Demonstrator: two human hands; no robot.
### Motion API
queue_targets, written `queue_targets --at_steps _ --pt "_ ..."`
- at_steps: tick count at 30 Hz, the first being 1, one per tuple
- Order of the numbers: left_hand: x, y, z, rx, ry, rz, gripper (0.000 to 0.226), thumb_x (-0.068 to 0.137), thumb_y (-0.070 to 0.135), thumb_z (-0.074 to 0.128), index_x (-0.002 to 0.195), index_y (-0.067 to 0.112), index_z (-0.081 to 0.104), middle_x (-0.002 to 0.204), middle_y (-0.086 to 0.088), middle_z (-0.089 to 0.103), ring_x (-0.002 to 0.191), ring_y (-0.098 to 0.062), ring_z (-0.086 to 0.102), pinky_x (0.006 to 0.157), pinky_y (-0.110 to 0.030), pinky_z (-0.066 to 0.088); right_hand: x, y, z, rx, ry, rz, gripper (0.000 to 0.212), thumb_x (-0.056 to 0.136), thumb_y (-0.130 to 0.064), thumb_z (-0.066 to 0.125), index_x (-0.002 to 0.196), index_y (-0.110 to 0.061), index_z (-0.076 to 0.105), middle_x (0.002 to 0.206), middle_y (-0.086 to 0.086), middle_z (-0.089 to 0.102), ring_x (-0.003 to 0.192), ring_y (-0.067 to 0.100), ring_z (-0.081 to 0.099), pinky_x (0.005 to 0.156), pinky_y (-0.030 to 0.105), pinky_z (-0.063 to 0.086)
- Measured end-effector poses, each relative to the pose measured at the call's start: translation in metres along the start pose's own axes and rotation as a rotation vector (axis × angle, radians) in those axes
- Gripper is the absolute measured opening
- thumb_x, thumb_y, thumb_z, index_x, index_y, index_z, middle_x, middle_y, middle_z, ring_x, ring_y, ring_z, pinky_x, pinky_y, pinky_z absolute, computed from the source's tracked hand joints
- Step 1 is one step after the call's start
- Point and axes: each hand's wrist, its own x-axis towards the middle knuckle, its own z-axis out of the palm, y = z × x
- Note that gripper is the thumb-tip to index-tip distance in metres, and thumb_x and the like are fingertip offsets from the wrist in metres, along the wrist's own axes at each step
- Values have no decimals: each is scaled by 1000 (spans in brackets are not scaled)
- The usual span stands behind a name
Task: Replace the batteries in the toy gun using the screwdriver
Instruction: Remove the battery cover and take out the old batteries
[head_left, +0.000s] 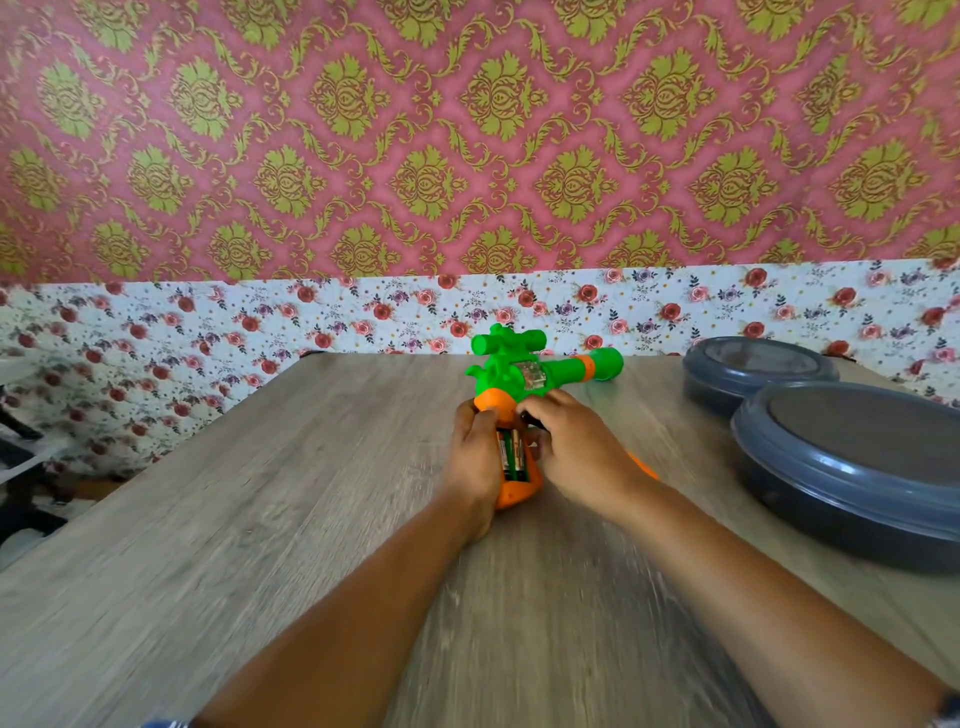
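Batteries (513, 453) sit exposed between curled fingers: left hand (474, 457) grips toy gun (524, 371); right hand (571, 441) should seat them squarely.

You face a grey wood-grain table (260, 519) set against a wall of pink-and-gold damask wallpaper (467, 130) above a floral-print band (727, 306).

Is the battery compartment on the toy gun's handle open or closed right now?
Open. No cover sits over the orange handle of the toy gun, and the batteries lie exposed inside it.
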Motion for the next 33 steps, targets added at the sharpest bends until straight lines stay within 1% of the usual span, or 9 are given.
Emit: queue_targets --at_steps 5,9,11,16,21,24,28,30,33 --pt "-2 2 -1 48 -20 26 19 98 16 34 113 14 46 93 -14 61 76 -24 63 66 -36 52 1 2 -4 39 27 8 26 87 -2 49 110 -9 60 108 14 53 97 29 53 79 38 47" --pt "-2 2 -1 69 0 10 23 98 18 34 116 12 47 108 -22 58 83 -28 62 64 -35 53 -5 2 -7 116 101 -2 5 84 -13 62 87 -10 60 90 8 59 84 22 55 72 33 46" --pt "-2 3 -2 62 9 2 25 98 19 33 116 11 47 109 -23 57 80 -26 61 61 -32 51 -9 1 -9 151 165 -5 11 81 -14 67 77 -13 56 74 -4 56 68 8 51 60 13 38" --pt "-3 2 -2 97 13 1 17 97 23 33 105 22 48 112 -22 56 94 -33 60 68 -38 51 -15 0 -11 197 207 81 13 79 -12 69 78 -13 57 74 -8 56 60 -4 45 56 2 35" --pt "-2 2 0 139 19 -15 23 96 28 35 115 21 46 117 -24 56 101 -41 60 66 -39 50 -16 1 -18 243 88 103 11 80 -7 67 91 -9 68 72 -11 56 64 -3 50 58 0 36" --pt "-3 3 -1 96 14 -21 15 98 24 34 103 22 48 93 -16 60 75 -28 61 52 -29 50 -14 5 -34 268 44 158 8 80 -5 65 85 -10 70 76 -8 61 66 -6 51 57 0 37" --pt "-3 5 0 11 -29 -27 20 101 23 31 117 18 42 81 -13 60 70 -26 60 60 -32 50 -21 29 -68 353 -43 352 11 75 -1 69 79 -11 71 79 3 68 79 15 62 72 23 46" --pt "-3 5 0 -5 -31 -37 23 102 23 31 121 17 40 81 -14 59 68 -27 60 60 -32 50 -28 38 -78 362 -136 425 10 73 3 70 79 -6 71 74 3 67 77 14 61 65 18 45" --pt "-4 6 -1 1 -51 -37 22 102 24 30 122 20 38 82 -13 60 68 -25 61 58 -32 51 -33 45 -82 375 -196 525 11 73 9 68 79 0 70 56 -4 61 53 0 56 40 6 35"
